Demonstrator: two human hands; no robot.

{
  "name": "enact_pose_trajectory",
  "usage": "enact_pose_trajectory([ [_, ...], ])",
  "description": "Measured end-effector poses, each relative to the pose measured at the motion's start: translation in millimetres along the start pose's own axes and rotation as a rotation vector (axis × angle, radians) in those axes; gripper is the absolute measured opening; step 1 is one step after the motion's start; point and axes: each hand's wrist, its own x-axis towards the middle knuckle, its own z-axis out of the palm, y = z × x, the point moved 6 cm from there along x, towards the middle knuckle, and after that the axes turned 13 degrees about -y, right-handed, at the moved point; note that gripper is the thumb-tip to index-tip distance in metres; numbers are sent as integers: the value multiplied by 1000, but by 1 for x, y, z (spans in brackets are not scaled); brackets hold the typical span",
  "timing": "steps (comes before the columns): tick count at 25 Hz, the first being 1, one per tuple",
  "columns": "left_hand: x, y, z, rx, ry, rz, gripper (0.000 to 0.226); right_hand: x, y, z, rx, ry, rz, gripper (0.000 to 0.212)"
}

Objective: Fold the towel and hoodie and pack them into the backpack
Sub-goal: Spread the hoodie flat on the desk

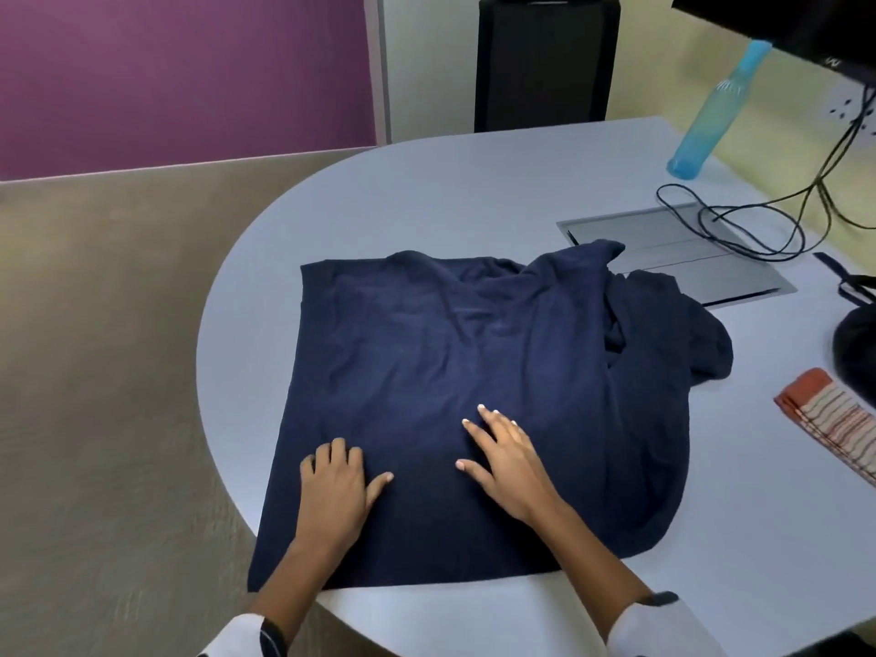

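Observation:
A navy blue hoodie [450, 353] lies spread on the rounded grey table [474, 196], its hood and a sleeve bunched at the right side. My left hand [339, 486] rests on the hoodie near its left edge, fingers partly curled down onto the cloth. My right hand [505, 455] lies flat on the fabric with straight, spread fingers. A folded towel [834, 422] with orange and white stripes sits at the right edge. Part of a black backpack [858, 348] shows at the far right, mostly cut off.
A blue water bottle [716, 116] stands at the back right beside black cables [758, 220] and a grey cable hatch [682, 253]. A monitor [806, 26] hangs at the top right. A black chair [545, 64] stands behind the table. Carpeted floor lies to the left.

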Motion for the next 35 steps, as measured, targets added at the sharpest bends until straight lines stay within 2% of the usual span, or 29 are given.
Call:
enact_pose_trajectory([
  [1, 13, 2, -4, -10, 19, 74, 48, 7, -1, 0, -43, -32, 9, 99],
  [2, 25, 3, -6, -16, 32, 143, 54, 11, -2, 4, -114, -49, 11, 94],
  [4, 44, -6, 0, 9, -6, 221, 81, 10, -8, 18, -246, -42, -19, 82],
  [7, 51, -29, 11, 8, -43, 132, 85, 14, -18, 13, -162, 216, -190, 53],
  [9, 52, -37, 11, 6, -103, 19, 89, 36, -16, -9, -151, 374, -231, 44],
  [10, 54, -36, 6, 23, -90, -16, 90, 52, -13, -16, -160, 380, -195, 46],
  [13, 85, -31, -26, 16, 96, -46, 79, 102, -8, -21, -203, 159, -61, 69],
  [15, 117, -25, -41, -42, 183, 37, 65, 115, -15, -6, -245, 81, -66, 76],
  [16, 136, -20, -42, -69, 184, 115, 60, 116, -21, 2, -260, 68, -79, 76],
  [18, 169, -16, -36, -126, 87, 209, 73, 117, -29, 9, -274, 111, -131, 76],
  [20, 188, -29, -23, -162, 31, 151, 88, 127, -23, -6, -269, 179, -183, 74],
  [22, 189, -49, -12, -119, 60, 50, 92, 147, 8, -31, -226, 255, -89, 72],
  [24, 186, -62, -8, -77, 64, 21, 91, 163, 37, -47, -204, 217, 73, 77],
  [26, 188, -70, -10, -52, 71, 26, 90, 168, 44, -42, -204, 131, 157, 80],
  [29, 197, -76, -13, -75, 57, 40, 93, 167, 33, -41, -30, 4, 112, 87],
  [31, 200, -79, -13, -83, 12, 47, 96, 160, 43, -63, 306, -36, 50, 74],
  [32, 201, -81, -13, -89, -20, 39, 98, 150, 54, -81, 493, 49, 14, 59],
  [33, 203, -79, -15, -104, -62, 13, 99, 131, 71, -103, 597, 231, 7, 42],
  [34, 205, -76, -18, -119, -105, -34, 97, 109, 94, -122, 604, 432, 39, 30],
  [35, 207, -69, -23, -123, -135, -91, 93, 86, 116, -137, 563, 596, 89, 32],
])
